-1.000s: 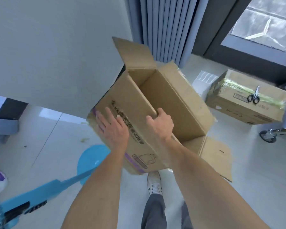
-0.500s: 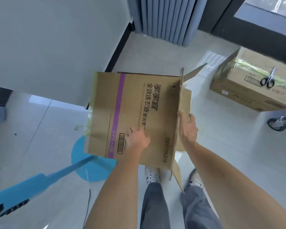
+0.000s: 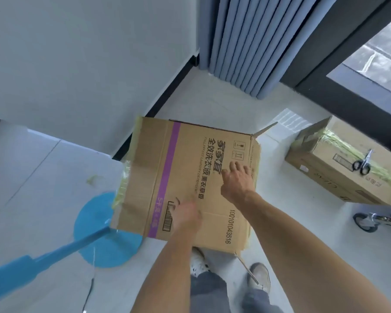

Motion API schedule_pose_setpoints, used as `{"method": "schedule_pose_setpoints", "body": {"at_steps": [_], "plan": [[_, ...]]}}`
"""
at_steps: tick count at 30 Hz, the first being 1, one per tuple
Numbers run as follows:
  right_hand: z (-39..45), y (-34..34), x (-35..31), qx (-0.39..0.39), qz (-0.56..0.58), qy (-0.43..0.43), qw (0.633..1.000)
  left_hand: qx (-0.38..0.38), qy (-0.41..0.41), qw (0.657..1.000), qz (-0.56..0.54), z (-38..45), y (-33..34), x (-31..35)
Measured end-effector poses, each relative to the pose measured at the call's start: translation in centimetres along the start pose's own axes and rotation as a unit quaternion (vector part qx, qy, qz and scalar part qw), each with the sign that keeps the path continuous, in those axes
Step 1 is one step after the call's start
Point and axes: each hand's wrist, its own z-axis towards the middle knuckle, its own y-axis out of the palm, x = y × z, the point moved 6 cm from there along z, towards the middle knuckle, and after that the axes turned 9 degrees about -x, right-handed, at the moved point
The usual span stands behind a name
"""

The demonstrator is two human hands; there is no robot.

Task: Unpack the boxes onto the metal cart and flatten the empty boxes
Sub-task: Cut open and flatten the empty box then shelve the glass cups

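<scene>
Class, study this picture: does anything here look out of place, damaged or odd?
Yes: black scissors lie loose on the taped box by the window, and yellowed torn tape hangs ragged along the left edge of the flattened box.

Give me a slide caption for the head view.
Both hands press a flattened detergent box; scissors rest on another box.

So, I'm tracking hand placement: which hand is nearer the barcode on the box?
Left. The left hand rests right beside the barcode; the right hand presses the box farther up, near its right edge.
</scene>
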Motion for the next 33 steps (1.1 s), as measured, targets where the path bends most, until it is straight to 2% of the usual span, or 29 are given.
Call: {"method": "schedule_pose_setpoints", "body": {"at_steps": [2, 5, 11, 15, 18, 23, 26, 28, 31, 33], "plan": [[0.8, 1.0, 0.1, -0.036, 0.012, 0.037, 0.999, 0.009, -0.004, 1.0, -0.014, 0.4, -1.1, -0.6], [2.4, 2.6, -1.4, -0.076, 0.047, 0.03, 0.996, 0.012, -0.005, 1.0, -0.015, 1.9, -1.7, -2.2], [7.8, 5.0, -3.3, -0.1, 0.045, 0.021, 0.994, 0.005, 0.011, 1.0, -0.029, 7.4, 0.0, -1.0], [12.6, 6.0, -1.5, -0.096, 0.036, 0.005, 0.995, 0.061, -0.001, 0.995, -0.081, 11.4, 0.4, 1.9], [16.6, 7.4, 1.3, -0.093, 0.003, -0.024, 0.995, 0.086, 0.001, 0.995, -0.052, 15.0, -1.6, 3.4], [23.4, 7.9, 6.6, -0.098, -0.073, -0.036, 0.992, 0.062, -0.011, 0.997, -0.049, 22.6, -5.5, 7.6], [28.4, 8.1, 11.0, -0.147, -0.018, 0.025, 0.989, 0.033, 0.038, 0.998, -0.039, 28.3, -6.5, 11.0], [30.5, 9.8, 12.5, -0.179, 0.001, 0.029, 0.983, -0.013, 0.022, 0.999, -0.022, 31.1, -5.0, 12.8], [30.9, 13.8, 12.1, -0.22, -0.01, -0.015, 0.975, -0.083, -0.01, 0.996, -0.024, 32.2, -0.1, 15.1], [30.6, 16.2, 12.1, -0.248, -0.023, -0.026, 0.968, -0.084, -0.021, 0.995, -0.055, 31.5, 3.0, 15.7]]}}
